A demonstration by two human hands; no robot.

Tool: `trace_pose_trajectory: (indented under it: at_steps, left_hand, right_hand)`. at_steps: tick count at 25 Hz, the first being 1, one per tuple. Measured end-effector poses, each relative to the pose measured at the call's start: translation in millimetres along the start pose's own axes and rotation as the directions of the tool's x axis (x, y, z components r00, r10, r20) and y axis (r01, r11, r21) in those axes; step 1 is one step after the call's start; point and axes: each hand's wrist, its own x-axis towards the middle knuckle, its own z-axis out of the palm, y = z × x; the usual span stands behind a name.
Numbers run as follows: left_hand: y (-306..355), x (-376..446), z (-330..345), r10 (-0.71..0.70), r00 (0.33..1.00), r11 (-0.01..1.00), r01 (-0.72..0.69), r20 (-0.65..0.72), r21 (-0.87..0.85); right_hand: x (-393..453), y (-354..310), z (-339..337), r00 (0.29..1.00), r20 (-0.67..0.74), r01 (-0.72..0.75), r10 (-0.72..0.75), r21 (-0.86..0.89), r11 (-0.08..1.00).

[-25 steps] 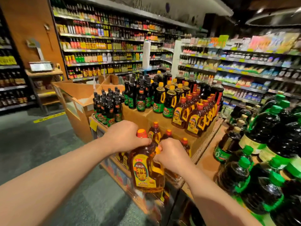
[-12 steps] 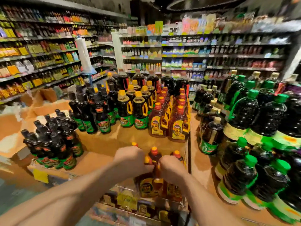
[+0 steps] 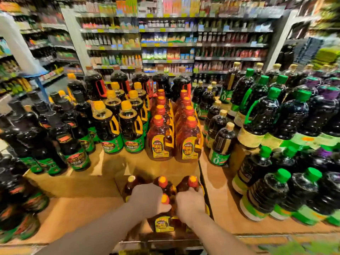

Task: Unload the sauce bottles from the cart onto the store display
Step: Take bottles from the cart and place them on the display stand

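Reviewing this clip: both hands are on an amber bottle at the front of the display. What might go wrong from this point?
1. The held amber bottle sits tight against three more red-capped bottles; pushing it in may knock one over.
2. It is near the display's front edge, so released too early it might tip off.
3. The left hand and right hand grip only its upper part near the cap, so it could slip.

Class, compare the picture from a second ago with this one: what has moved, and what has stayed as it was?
The amber bottle went from raised in front of the display down among the red-capped bottles on the low tier. Both hands, left and right, still grip it. The rows on the upper tier are unchanged.
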Motion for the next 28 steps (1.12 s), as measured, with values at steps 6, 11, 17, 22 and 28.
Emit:
trace_pose_trajectory:
  at_steps: [6, 11, 17, 22, 28]
  left_hand:
    - [-18, 30, 13, 0.213, 0.976, 0.973, -0.215, 0.033, 0.087]
    - [-23, 35, -26, 0.342, 0.871, 0.918, -0.389, 0.351, 0.070]
    - [61, 10, -83, 0.743, 0.669, 0.656, -0.735, 0.027, 0.169]
    - [185, -63, -84, 0.959, 0.282, 0.276, -0.946, 0.015, 0.169]
    - [328, -205, -52, 0.976, -0.181, -0.203, -0.957, 0.122, 0.208]
  right_hand:
    - [9, -19, -10, 0.972, 0.106, -0.218, 0.210, 0.065, 0.974]
    - [-17, -32, -21, 0.903, 0.033, -0.427, 0.428, 0.182, 0.886]
    - [-107, -18, -40, 0.693, -0.207, -0.632, 0.690, 0.284, 0.721]
    - [-243, 9, -35, 0.343, -0.224, -0.864, 0.912, 0.305, 0.400]
    - [-422, 1, -1, -0.039, -0.102, -0.910, 0.994, 0.414, 0.006]
